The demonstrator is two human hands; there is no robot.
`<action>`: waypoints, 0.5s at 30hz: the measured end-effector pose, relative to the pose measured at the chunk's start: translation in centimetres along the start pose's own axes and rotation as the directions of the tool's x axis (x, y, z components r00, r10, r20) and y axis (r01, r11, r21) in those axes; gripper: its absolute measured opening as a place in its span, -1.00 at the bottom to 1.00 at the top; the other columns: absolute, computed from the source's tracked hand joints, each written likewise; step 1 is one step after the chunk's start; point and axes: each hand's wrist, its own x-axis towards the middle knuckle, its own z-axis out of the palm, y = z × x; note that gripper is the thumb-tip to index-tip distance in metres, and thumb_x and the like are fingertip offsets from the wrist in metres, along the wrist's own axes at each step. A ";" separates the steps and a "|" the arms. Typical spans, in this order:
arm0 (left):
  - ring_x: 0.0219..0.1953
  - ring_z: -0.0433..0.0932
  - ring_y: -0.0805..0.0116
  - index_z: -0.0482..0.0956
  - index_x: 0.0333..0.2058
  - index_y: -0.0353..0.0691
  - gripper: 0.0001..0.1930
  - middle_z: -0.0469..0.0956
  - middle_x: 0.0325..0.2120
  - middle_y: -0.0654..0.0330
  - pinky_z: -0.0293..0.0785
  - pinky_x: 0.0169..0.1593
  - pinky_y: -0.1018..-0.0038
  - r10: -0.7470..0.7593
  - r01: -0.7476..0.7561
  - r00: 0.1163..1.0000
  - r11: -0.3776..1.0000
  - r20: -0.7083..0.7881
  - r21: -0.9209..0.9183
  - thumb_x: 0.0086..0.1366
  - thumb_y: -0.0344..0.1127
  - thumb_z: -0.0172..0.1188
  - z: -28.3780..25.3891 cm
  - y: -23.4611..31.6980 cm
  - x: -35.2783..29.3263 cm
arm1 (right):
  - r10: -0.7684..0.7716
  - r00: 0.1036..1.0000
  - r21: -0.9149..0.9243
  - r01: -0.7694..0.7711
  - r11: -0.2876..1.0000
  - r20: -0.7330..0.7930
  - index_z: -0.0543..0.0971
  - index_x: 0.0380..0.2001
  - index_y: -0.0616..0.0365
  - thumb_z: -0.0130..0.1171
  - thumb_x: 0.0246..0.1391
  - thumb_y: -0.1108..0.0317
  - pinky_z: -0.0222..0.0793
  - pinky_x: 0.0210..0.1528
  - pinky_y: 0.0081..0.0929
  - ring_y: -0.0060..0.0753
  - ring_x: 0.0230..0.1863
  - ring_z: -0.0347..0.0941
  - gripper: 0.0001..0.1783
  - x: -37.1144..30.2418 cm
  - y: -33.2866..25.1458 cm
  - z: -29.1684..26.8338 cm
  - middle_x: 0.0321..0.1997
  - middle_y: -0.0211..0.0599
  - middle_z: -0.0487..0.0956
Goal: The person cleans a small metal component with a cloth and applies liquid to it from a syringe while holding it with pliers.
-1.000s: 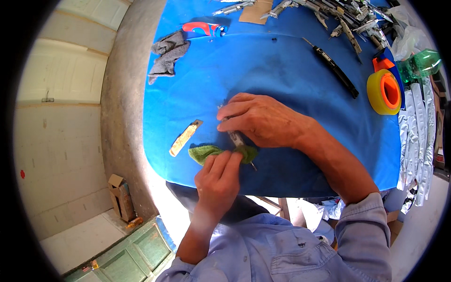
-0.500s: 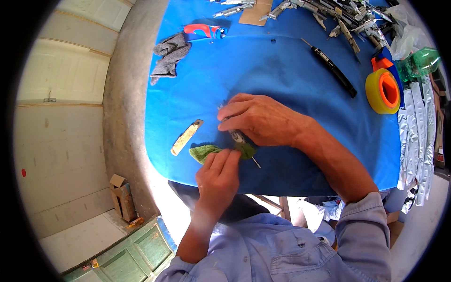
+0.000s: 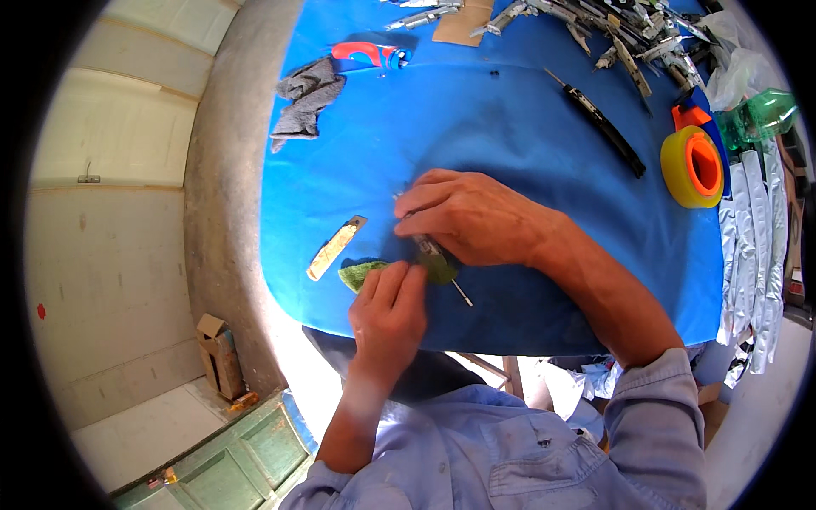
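My right hand (image 3: 476, 217) curls over a slim metal part (image 3: 427, 245) and grips it just above the blue cloth (image 3: 510, 310). A thin rod (image 3: 462, 293) sticks out of the part's near end. In my left hand (image 3: 389, 310) a green rag (image 3: 357, 274) is pinched, with its right end against the part near the rod. The fingers hide much of both rag and part. Left of my hands lies a flat knife-like tool (image 3: 336, 248) with a yellowish handle and short grey blade.
A crumpled grey cloth (image 3: 308, 102) and a red-and-blue hand tool (image 3: 371, 54) lie far left. A black slim piece (image 3: 605, 129) with a thin rod lies right of centre. Metal parts (image 3: 646, 42) are heaped far right, near a yellow tape roll (image 3: 690, 166) and a green bottle (image 3: 759, 117).
My left hand has shifted slightly left along with the rag, baring more of the thin rod. The right hand stays almost still around the metal part.
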 end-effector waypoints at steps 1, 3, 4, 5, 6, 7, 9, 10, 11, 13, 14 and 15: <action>-0.20 0.67 0.00 0.69 -0.14 -0.31 -0.78 0.67 -0.18 0.02 0.61 -0.14 0.21 -0.004 0.004 1.000 1.000 0.000 -0.004 0.25 -0.63 0.36 0.0 0.0 -0.2 | 0.006 1.000 0.006 -0.006 1.000 0.004 0.77 -0.16 0.15 0.32 -0.03 0.52 0.53 0.18 -0.27 -0.07 0.06 0.59 -0.69 0.0 0.0 0.0 0.00 -0.25 0.71; -0.20 0.67 0.00 0.69 -0.14 -0.31 -0.78 0.67 -0.18 0.02 0.61 -0.13 0.21 -0.007 0.007 1.000 1.000 -0.002 -0.012 0.24 -0.63 0.36 -0.3 0.2 -0.7 | 0.014 1.000 0.040 -0.014 0.999 0.006 0.76 -0.15 0.15 0.29 -0.03 0.56 0.53 0.17 -0.25 -0.05 0.07 0.58 -0.68 -0.1 -0.1 -0.1 0.01 -0.25 0.70; -0.19 0.67 0.01 0.69 -0.14 -0.32 -0.78 0.67 -0.18 0.03 0.62 -0.13 0.22 -0.006 0.006 1.000 1.000 -0.005 -0.015 0.23 -0.63 0.36 -0.6 0.4 -0.8 | 0.021 1.000 0.056 -0.021 0.998 0.007 0.76 -0.15 0.16 0.27 -0.03 0.58 0.53 0.16 -0.23 -0.04 0.08 0.58 -0.67 -0.1 -0.1 -0.3 0.02 -0.25 0.70; -0.19 0.67 0.01 0.69 -0.15 -0.32 -0.78 0.67 -0.17 0.03 0.62 -0.12 0.23 -0.005 0.005 1.000 1.000 -0.008 -0.018 0.23 -0.63 0.37 -0.9 0.6 -1.1 | 0.031 1.000 0.053 -0.031 0.998 0.005 0.75 -0.16 0.16 0.26 -0.03 0.59 0.53 0.15 -0.22 -0.04 0.08 0.57 -0.68 -0.1 -0.2 -0.4 0.02 -0.25 0.70; -0.19 0.68 0.02 0.69 -0.14 -0.32 -0.78 0.68 -0.17 0.02 0.62 -0.10 0.24 -0.022 0.022 0.999 1.000 -0.032 -0.012 0.23 -0.63 0.36 -1.2 0.4 -2.0 | 0.040 0.999 0.057 -0.040 0.998 0.003 0.73 -0.17 0.16 0.25 -0.04 0.60 0.54 0.14 -0.21 -0.03 0.09 0.56 -0.69 0.0 -0.3 -0.2 0.01 -0.25 0.69; -0.18 0.68 0.03 0.68 -0.14 -0.33 -0.78 0.68 -0.16 0.02 0.63 -0.08 0.26 -0.036 0.036 0.998 0.999 -0.053 -0.013 0.22 -0.63 0.36 -1.6 0.0 -3.0 | 0.056 0.998 0.058 -0.056 0.997 0.000 0.72 -0.19 0.17 0.25 -0.05 0.60 0.54 0.13 -0.20 -0.02 0.09 0.56 -0.69 0.0 -0.5 -0.3 0.01 -0.24 0.69; -0.16 0.69 0.08 0.68 -0.14 -0.33 -0.79 0.68 -0.14 0.02 0.63 -0.05 0.30 -0.119 0.117 0.988 0.993 -0.094 -0.023 0.23 -0.62 0.34 -2.5 -0.9 -4.1 | 0.082 0.995 0.028 -0.083 0.996 0.050 0.69 -0.20 0.15 0.28 -0.05 0.58 0.54 0.14 -0.18 -0.04 0.12 0.55 -0.72 0.1 -0.8 -0.8 0.02 -0.27 0.67; -0.15 0.69 0.13 0.68 -0.14 -0.33 -0.80 0.69 -0.14 0.03 0.62 -0.03 0.33 -0.187 0.184 0.976 0.982 -0.114 -0.034 0.25 -0.62 0.32 -3.1 -1.5 -4.5 | 0.092 0.993 0.013 -0.093 0.996 0.074 0.67 -0.20 0.14 0.29 -0.05 0.57 0.55 0.15 -0.17 -0.05 0.14 0.55 -0.73 0.2 -0.8 -0.8 0.02 -0.28 0.66; -0.14 0.69 0.17 0.67 -0.14 -0.34 -0.81 0.69 -0.13 0.03 0.62 -0.02 0.36 -0.254 0.250 0.958 0.967 -0.134 -0.046 0.26 -0.61 0.31 -3.4 -2.0 -4.7 | 0.081 0.995 0.008 -0.081 0.997 0.059 0.67 -0.21 0.13 0.30 -0.06 0.58 0.55 0.14 -0.17 -0.05 0.14 0.55 -0.73 0.1 -0.8 -0.8 0.01 -0.28 0.66; -0.13 0.67 0.28 0.67 -0.14 -0.34 -0.84 0.69 -0.13 0.06 0.60 0.00 0.39 -0.402 0.370 0.903 0.907 -0.153 -0.199 0.31 -0.60 0.28 -4.0 -2.5 -4.4 | 0.047 0.999 -0.003 -0.047 0.999 0.027 0.67 -0.23 0.12 0.30 -0.07 0.58 0.55 0.13 -0.17 -0.07 0.14 0.55 -0.73 0.1 -0.9 -0.7 -0.01 -0.30 0.67; -0.12 0.66 0.33 0.67 -0.14 -0.35 -0.85 0.69 -0.13 0.08 0.59 0.00 0.40 -0.472 0.421 0.868 0.864 -0.153 -0.275 0.33 -0.59 0.27 -4.1 -2.7 -4.1 | 0.043 0.999 0.003 -0.043 0.999 0.016 0.67 -0.22 0.12 0.31 -0.07 0.57 0.56 0.13 -0.17 -0.07 0.13 0.55 -0.72 0.0 -0.9 -0.6 -0.02 -0.30 0.67; -0.12 0.61 0.44 0.67 -0.15 -0.36 -0.91 0.69 -0.13 0.15 0.56 -0.01 0.45 -0.486 0.430 0.861 0.853 -0.149 -0.294 0.40 -0.54 0.27 -4.3 -2.7 -3.9 | 0.038 0.999 0.010 -0.038 0.999 0.006 0.67 -0.22 0.11 0.31 -0.08 0.57 0.56 0.13 -0.17 -0.07 0.13 0.55 -0.72 0.0 -0.8 -0.4 -0.03 -0.30 0.67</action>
